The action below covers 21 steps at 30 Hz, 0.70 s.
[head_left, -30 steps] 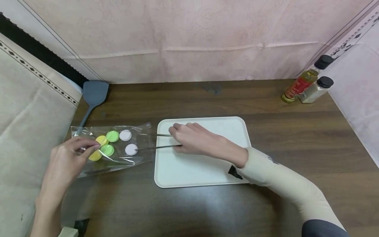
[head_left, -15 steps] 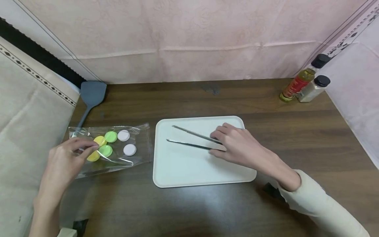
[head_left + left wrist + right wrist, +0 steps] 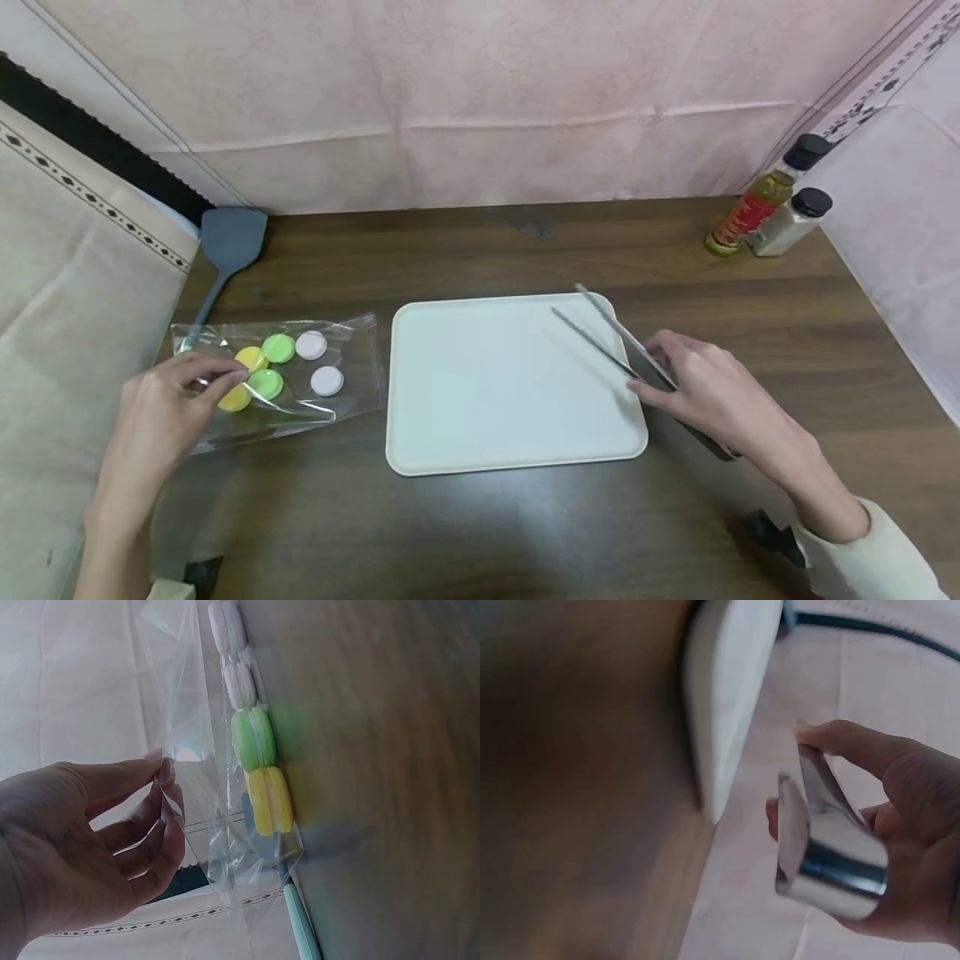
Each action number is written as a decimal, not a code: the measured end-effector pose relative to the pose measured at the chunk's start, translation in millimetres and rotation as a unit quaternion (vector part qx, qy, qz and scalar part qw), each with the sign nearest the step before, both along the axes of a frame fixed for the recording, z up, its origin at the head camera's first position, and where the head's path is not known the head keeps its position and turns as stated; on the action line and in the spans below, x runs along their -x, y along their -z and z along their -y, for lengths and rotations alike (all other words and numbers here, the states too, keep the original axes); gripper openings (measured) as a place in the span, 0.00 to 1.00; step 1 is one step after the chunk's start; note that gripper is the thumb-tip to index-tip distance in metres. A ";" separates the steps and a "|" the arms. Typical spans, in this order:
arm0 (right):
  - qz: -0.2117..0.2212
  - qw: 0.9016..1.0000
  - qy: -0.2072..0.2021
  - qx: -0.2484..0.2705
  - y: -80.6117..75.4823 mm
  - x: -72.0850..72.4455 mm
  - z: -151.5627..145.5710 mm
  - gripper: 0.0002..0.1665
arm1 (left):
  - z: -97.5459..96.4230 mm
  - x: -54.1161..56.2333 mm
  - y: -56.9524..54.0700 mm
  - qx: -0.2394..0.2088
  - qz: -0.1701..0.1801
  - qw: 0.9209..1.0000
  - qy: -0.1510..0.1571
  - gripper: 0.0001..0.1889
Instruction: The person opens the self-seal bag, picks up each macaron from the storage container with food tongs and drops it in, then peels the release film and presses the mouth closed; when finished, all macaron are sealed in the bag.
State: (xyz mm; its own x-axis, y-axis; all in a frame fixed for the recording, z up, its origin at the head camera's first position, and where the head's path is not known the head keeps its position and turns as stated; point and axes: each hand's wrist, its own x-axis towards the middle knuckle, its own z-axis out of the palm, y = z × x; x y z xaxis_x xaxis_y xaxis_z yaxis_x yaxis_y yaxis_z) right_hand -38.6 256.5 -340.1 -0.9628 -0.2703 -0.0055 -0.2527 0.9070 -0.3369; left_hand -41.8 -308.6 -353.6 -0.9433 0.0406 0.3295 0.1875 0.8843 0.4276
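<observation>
My left hand (image 3: 168, 408) pinches the upper film of a clear plastic bag (image 3: 360, 358) between thumb and fingertips. Inside the bag lie several macarons: yellow ones (image 3: 236, 398), green ones (image 3: 266, 383) and white ones (image 3: 327, 381). In the left wrist view the lifted film (image 3: 180, 712) stretches up to my fingertips. My right hand (image 3: 720, 392) grips metal tongs (image 3: 600, 333) whose two arms stand apart with nothing between the tips. The tips overlap the right side of a white tray (image 3: 510, 383). Seen from the right wrist, the bent end of the tongs (image 3: 840, 870) sits by my palm.
A grey-blue spatula (image 3: 234, 237) lies at the back left, its handle running under the bag. An oil bottle (image 3: 752, 212) and a black-capped seasoning jar (image 3: 790, 225) stand at the back right. Cloth walls (image 3: 487, 100) enclose the wooden table (image 3: 480, 258).
My right hand has drawn the tongs away from the bag, across the tray and over to its right edge. The left hand keeps its pinch on the bag.
</observation>
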 end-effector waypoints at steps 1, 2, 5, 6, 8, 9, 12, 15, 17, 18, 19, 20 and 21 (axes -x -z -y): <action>0.009 1.000 0.014 -0.006 2.7 -2.3 -5.7 0.28 | -0.1 -0.1 0.1 0.001 -0.003 1.000 0.001 0.06; 0.020 0.999 0.028 -0.010 5.3 -4.9 -11.1 0.32 | -0.1 -0.1 0.3 0.001 -0.005 1.000 0.002 0.06; 0.049 0.997 0.063 -0.018 11.7 -12.9 -24.2 0.42 | 0.1 0.3 1.0 0.003 -0.009 1.000 0.006 0.06; 0.056 0.995 0.074 -0.021 13.3 -15.3 -27.6 0.45 | 0.0 0.3 1.1 0.003 -0.008 1.000 0.006 0.06; 0.060 0.994 0.090 -0.026 16.7 -19.0 -32.0 0.48 | 0.3 0.1 1.1 0.002 -0.003 1.000 0.004 0.06; 0.058 0.993 0.096 -0.028 18.5 -20.5 -33.5 0.49 | 0.4 0.0 1.1 0.001 0.001 1.000 0.002 0.06; 0.059 0.992 0.108 -0.036 24.1 -23.2 -36.6 0.48 | 1.0 -0.4 1.5 -0.005 0.003 1.000 0.001 0.06; 0.057 0.992 0.103 -0.045 28.2 -24.5 -39.4 0.45 | 1.1 -0.1 1.5 -0.007 -0.002 1.000 0.005 0.06; 0.055 0.993 0.096 -0.049 30.5 -24.6 -41.2 0.43 | 1.2 0.1 1.9 -0.007 -0.005 1.000 0.007 0.06; 0.052 0.993 0.091 -0.049 31.4 -24.7 -42.0 0.42 | 1.1 0.1 1.8 -0.007 -0.005 1.000 0.007 0.06; 0.050 0.994 0.086 -0.049 32.3 -24.7 -42.6 0.41 | 1.1 0.2 1.8 -0.007 -0.005 1.000 0.007 0.06; 0.049 0.994 0.081 -0.048 33.3 -24.5 -42.9 0.40 | 1.6 0.1 1.8 -0.008 -0.001 1.000 0.006 0.06; 0.049 0.995 0.078 -0.047 34.1 -24.1 -42.8 0.40 | 2.0 0.0 1.8 -0.008 -0.001 1.000 0.006 0.06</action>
State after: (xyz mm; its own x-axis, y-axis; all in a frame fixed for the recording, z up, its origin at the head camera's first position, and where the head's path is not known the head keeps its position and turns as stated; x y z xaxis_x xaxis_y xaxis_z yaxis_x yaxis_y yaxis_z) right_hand -14.5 299.4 -374.2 -0.9864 -0.1120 -0.1204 -0.0768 0.9612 -0.2650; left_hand -41.8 -310.6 -355.4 -0.9424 0.0455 0.3314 0.1978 0.8749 0.4422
